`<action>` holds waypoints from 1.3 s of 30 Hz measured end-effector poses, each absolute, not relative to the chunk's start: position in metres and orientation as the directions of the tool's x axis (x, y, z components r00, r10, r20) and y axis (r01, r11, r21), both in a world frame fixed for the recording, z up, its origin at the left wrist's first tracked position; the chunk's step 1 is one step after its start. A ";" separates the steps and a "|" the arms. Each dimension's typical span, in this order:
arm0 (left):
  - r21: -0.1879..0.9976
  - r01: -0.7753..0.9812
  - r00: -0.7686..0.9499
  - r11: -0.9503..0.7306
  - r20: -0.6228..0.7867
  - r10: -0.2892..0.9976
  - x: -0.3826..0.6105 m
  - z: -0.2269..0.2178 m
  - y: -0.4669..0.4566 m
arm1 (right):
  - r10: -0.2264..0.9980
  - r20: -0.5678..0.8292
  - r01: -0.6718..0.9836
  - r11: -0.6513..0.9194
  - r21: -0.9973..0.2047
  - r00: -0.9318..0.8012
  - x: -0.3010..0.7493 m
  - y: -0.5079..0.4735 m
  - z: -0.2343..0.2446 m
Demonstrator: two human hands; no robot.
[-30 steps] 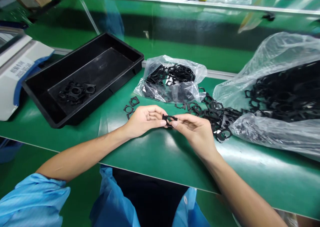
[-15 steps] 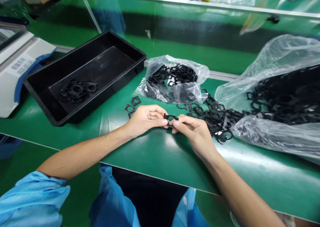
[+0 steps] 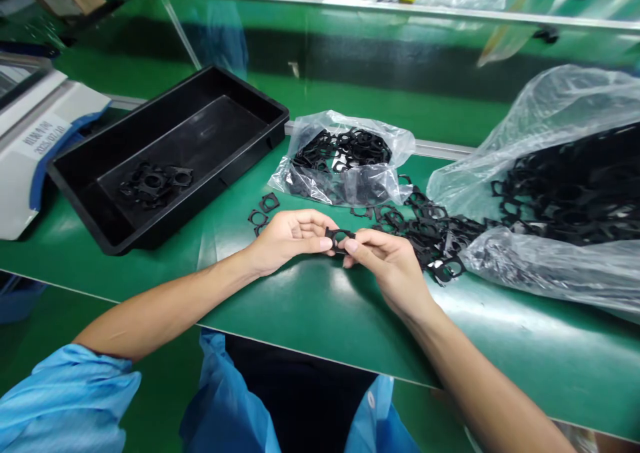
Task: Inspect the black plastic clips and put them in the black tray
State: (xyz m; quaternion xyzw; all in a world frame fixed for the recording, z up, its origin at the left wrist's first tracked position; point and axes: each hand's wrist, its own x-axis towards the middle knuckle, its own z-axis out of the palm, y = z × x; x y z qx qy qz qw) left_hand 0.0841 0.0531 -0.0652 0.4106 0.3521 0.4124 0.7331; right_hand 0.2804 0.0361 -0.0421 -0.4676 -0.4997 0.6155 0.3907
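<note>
Between my two hands is a small black plastic frame (image 3: pixel 341 232) with a round hole, raised just above the green table (image 3: pixel 280 313). My left hand (image 3: pixel 293 240) pinches its left end between thumb and fingers. At its right end, my right hand (image 3: pixel 383 260) grips it the same way. Several similar loose black frames (image 3: pixel 270 202) lie just beyond my left hand. Behind and right of my right hand spreads a heap of such frames (image 3: pixel 425 230).
A black tray (image 3: pixel 250 153) with a small pile of frames (image 3: pixel 153 181) stands at the left. Clear plastic bags of frames lie behind my hands (image 3: pixel 345 190) and at the right (image 3: pixel 530 266). A white-and-blue machine (image 3: pixel 30 146) borders the tray; a low partition (image 3: pixel 360 60) runs behind.
The black frame seems tilted slightly, with its hole showing a little differently. Both hands keep their grip in nearly the same place; the whole view has shifted slightly.
</note>
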 end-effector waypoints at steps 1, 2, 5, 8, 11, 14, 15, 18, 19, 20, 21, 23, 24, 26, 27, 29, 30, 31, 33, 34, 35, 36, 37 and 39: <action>0.878 -0.326 0.434 0.351 -0.191 0.880 0.084 -0.065 0.053 | 0.949 -0.181 -0.014 -0.192 -0.981 -0.259 0.280 0.036 -0.042; 0.862 -0.333 0.459 0.383 -0.206 0.864 0.084 -0.066 0.053 | 0.949 -0.176 -0.013 -0.186 -0.982 -0.263 0.281 0.036 -0.042; 0.823 -0.324 0.535 0.467 -0.248 0.808 0.082 -0.066 0.054 | 0.949 -0.159 0.002 -0.165 -0.986 -0.271 0.281 0.036 -0.042; 0.838 -0.274 0.577 0.471 -0.248 0.778 0.080 -0.065 0.056 | 0.948 -0.155 0.039 -0.150 -0.988 -0.278 0.282 0.036 -0.041; 0.897 -0.193 0.571 0.399 -0.228 0.789 0.078 -0.064 0.058 | 0.945 -0.157 0.066 -0.144 -0.987 -0.287 0.283 0.035 -0.040; 0.940 -0.135 0.517 0.314 -0.203 0.831 0.079 -0.065 0.056 | 0.951 -0.131 0.102 -0.106 -0.989 -0.281 0.283 0.035 -0.041; 0.949 -0.131 0.489 0.286 -0.189 0.852 0.080 -0.066 0.055 | 0.955 -0.110 0.124 -0.079 -0.989 -0.274 0.283 0.035 -0.041; 0.971 -0.140 0.389 0.195 -0.127 0.912 0.084 -0.068 0.052 | 0.963 -0.037 0.193 0.015 -0.981 -0.266 0.282 0.035 -0.042; 0.976 -0.135 0.365 0.169 -0.109 0.924 0.085 -0.068 0.051 | 0.963 -0.022 0.206 0.036 -0.978 -0.269 0.282 0.035 -0.043; 0.981 -0.124 0.353 0.150 -0.098 0.931 0.086 -0.068 0.051 | 0.962 -0.011 0.214 0.049 -0.976 -0.271 0.282 0.034 -0.043; 0.985 -0.104 0.352 0.138 -0.093 0.931 0.086 -0.067 0.050 | 0.963 -0.006 0.217 0.054 -0.975 -0.271 0.282 0.034 -0.044; 0.991 -0.058 0.366 0.123 -0.093 0.926 0.086 -0.065 0.049 | 0.965 -0.005 0.217 0.053 -0.975 -0.262 0.281 0.034 -0.044; 0.993 -0.036 0.374 0.112 -0.091 0.923 0.086 -0.063 0.049 | 0.966 -0.007 0.216 0.051 -0.975 -0.259 0.281 0.034 -0.045; 0.997 0.011 0.386 0.073 -0.072 0.920 0.086 -0.060 0.047 | 0.965 -0.016 0.217 0.043 -0.975 -0.261 0.281 0.033 -0.047; 0.998 0.035 0.390 0.046 -0.056 0.919 0.086 -0.059 0.047 | 0.964 -0.021 0.217 0.038 -0.975 -0.263 0.280 0.033 -0.048; 0.996 0.085 0.402 -0.006 -0.028 0.915 0.086 -0.057 0.046 | 0.964 -0.030 0.213 0.027 -0.977 -0.263 0.280 0.033 -0.049; 0.994 0.102 0.409 -0.023 -0.021 0.912 0.085 -0.057 0.046 | 0.965 -0.035 0.210 0.021 -0.978 -0.261 0.280 0.032 -0.049; 0.994 0.109 0.414 -0.026 -0.021 0.910 0.085 -0.056 0.047 | 0.966 -0.039 0.204 0.014 -0.979 -0.257 0.280 0.032 -0.049; 0.997 0.080 0.421 0.014 -0.047 0.906 0.083 -0.056 0.049 | 0.968 -0.046 0.179 -0.001 -0.984 -0.248 0.280 0.033 -0.047; 0.997 0.049 0.423 0.054 -0.069 0.904 0.083 -0.056 0.050 | 0.969 -0.049 0.159 -0.010 -0.987 -0.244 0.280 0.033 -0.046; 0.995 0.014 0.425 0.097 -0.093 0.900 0.083 -0.056 0.051 | 0.969 -0.056 0.132 -0.025 -0.991 -0.239 0.280 0.034 -0.045; 0.991 -0.019 0.427 0.136 -0.115 0.897 0.083 -0.056 0.052 | 0.969 -0.071 0.101 -0.048 -0.994 -0.238 0.280 0.035 -0.044; 0.985 -0.044 0.427 0.165 -0.130 0.895 0.083 -0.057 0.053 | 0.967 -0.093 0.065 -0.080 -0.995 -0.238 0.280 0.036 -0.043; 0.979 -0.068 0.425 0.194 -0.148 0.893 0.084 -0.058 0.054 | 0.956 -0.158 -0.008 -0.166 -0.986 -0.245 0.280 0.037 -0.043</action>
